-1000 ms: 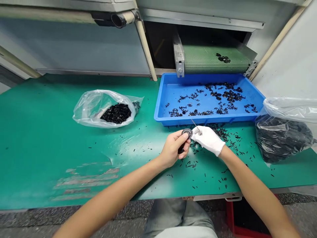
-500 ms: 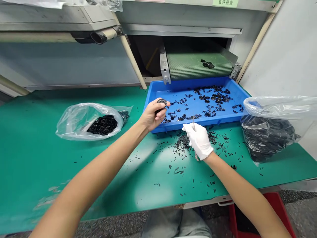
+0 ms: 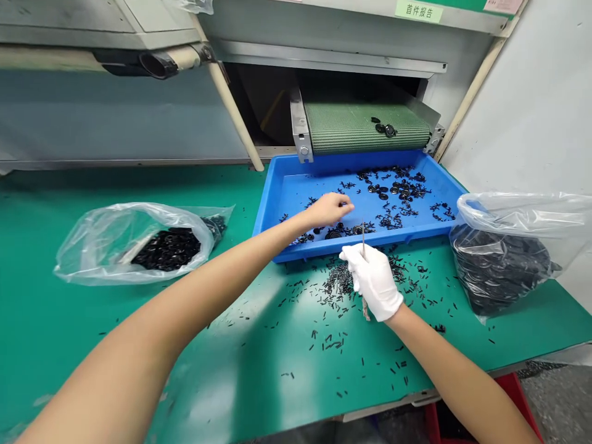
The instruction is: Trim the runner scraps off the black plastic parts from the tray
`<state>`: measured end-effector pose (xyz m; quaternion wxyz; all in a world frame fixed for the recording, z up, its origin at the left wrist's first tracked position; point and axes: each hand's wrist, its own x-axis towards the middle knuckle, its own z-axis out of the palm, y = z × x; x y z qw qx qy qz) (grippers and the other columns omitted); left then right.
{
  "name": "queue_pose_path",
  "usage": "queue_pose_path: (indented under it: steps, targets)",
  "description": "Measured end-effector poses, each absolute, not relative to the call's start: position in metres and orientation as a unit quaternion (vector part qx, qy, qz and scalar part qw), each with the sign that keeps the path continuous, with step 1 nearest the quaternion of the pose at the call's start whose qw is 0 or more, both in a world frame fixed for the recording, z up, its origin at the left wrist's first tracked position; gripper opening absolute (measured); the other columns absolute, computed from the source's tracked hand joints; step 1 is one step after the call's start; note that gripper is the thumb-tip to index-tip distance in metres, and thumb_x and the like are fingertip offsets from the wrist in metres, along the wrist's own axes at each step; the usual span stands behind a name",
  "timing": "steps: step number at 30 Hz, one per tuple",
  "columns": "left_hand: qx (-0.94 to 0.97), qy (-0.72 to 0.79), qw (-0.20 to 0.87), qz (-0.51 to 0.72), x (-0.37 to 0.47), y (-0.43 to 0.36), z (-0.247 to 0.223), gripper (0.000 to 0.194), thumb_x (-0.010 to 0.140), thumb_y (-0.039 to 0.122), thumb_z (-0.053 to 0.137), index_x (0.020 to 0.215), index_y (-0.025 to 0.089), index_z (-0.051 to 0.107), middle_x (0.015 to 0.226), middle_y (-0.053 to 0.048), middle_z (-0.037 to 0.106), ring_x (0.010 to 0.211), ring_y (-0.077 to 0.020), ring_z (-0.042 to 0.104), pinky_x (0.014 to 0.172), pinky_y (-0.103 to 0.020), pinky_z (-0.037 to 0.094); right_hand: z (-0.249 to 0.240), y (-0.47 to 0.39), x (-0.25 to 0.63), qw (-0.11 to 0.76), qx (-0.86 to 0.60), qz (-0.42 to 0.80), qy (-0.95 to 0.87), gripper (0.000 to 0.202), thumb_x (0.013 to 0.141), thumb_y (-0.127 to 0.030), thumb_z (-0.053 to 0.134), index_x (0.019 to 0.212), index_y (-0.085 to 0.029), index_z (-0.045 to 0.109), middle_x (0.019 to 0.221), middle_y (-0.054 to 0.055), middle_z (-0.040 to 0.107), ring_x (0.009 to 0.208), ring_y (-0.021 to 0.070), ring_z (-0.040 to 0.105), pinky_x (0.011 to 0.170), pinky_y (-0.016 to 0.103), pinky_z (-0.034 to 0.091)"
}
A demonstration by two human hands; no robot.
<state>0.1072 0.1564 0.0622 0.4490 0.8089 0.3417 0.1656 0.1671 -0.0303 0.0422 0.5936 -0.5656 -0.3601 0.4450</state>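
Head view: the thin tool (image 3: 363, 234) is pinched in the gloved right hand (image 3: 374, 277), fingers pressed together around it, its tip pointing toward the front wall of the blue tray (image 3: 296, 192). Over the tray, the bare left hand (image 3: 329, 209) has its fingers curled, slightly apart; whether they hold anything, I cannot tell. Black parts (image 3: 403, 191) lie scattered in the tray, and short black pieces (image 3: 341, 280) on the green surface (image 3: 208, 376) before it. Left bag (image 3: 161, 248) and right bag (image 3: 504, 265) flank the tray; behind is a belt (image 3: 351, 126).
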Motion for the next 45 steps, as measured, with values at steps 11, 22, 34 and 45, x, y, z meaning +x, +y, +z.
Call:
queue_pose_path:
  steps: [11,22,34,45]
  targets:
    - [0.948,0.238,0.208,-0.027,0.131,0.149,0.047,0.024,0.070,0.022,0.065,0.092,0.016,0.072,0.084,-0.011,0.070,0.071,-0.0211,0.059,0.062,-0.027,0.039,0.042,-0.030,0.169,0.594,-0.560,0.440,-0.373,0.034,0.078,-0.048,0.060,0.064,-0.018,0.055,0.051,-0.007,0.045,0.034,0.0040,0.034,0.034,0.019,0.031]
    - [0.789,0.321,0.463,0.245,0.043,0.086,0.088,0.013,0.083,0.026,0.053,0.075,0.017,0.055,0.047,0.004,0.047,0.038,-0.0085,0.041,0.047,-0.023,0.035,0.043,-0.029,0.173,0.642,-0.519,0.459,-0.329,0.042,0.080,-0.052,0.057,0.106,-0.018,0.059,0.063,-0.006,0.058,0.032,0.0037,0.036,0.031,0.019,0.029]
    - [0.738,0.436,0.455,0.241,0.044,0.136,0.072,0.021,0.071,0.022,0.071,0.058,0.015,0.056,0.041,0.000,0.047,0.036,-0.0073,0.037,0.042,-0.023,0.024,0.041,-0.030,0.173,0.606,-0.541,0.467,-0.350,0.032,0.075,-0.046,0.062,0.088,-0.017,0.063,0.062,-0.006,0.057,0.033,0.0030,0.036,0.031,0.020,0.029]
    - [0.659,0.293,0.633,0.282,0.023,0.033,0.058,0.015,0.069,0.016,0.061,0.071,0.020,0.046,0.042,0.009,0.042,0.035,-0.0054,0.038,0.041,-0.018,0.029,0.044,-0.037,0.167,0.558,-0.539,0.472,-0.420,0.043,0.077,-0.041,0.062,0.113,-0.018,0.059,0.078,-0.001,0.067,0.033,0.0027,0.037,0.031,0.020,0.032]
